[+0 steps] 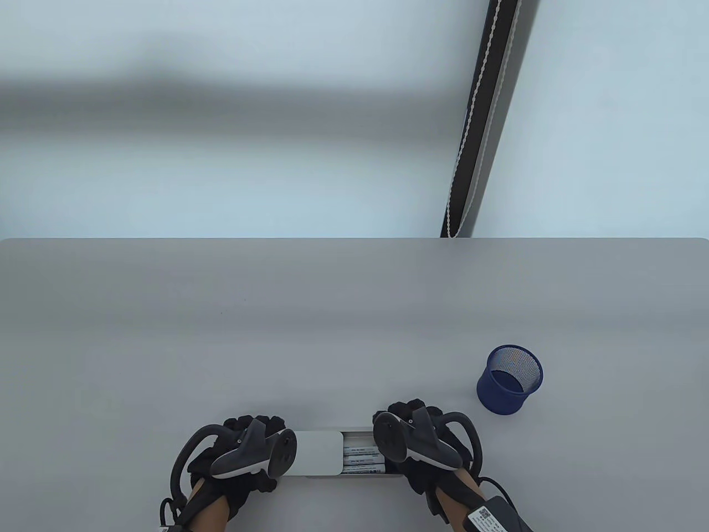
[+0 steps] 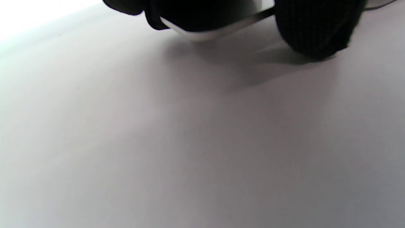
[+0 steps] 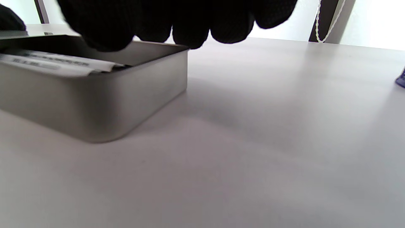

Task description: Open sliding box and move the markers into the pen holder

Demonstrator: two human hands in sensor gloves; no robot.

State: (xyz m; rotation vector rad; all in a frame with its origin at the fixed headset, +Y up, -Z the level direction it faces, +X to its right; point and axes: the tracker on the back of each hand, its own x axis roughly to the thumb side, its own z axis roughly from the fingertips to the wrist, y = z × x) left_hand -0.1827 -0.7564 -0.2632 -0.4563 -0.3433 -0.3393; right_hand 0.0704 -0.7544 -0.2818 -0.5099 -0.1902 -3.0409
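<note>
Grey table [image 1: 354, 310], pale blue-white wall [image 1: 221, 138] behind — dark vertical strip [image 1: 487, 111], white beaded cord [image 1: 471, 122]

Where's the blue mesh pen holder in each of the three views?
Table view: the blue mesh pen holder stands right of centre, beyond and right of the right hand.
Left wrist view: not in it.
Right wrist view: only a blue sliver at the right edge, likely its base.
Shared landmark: the grey metal sliding box, between the hands in the table view, at left in the right wrist view.
</note>
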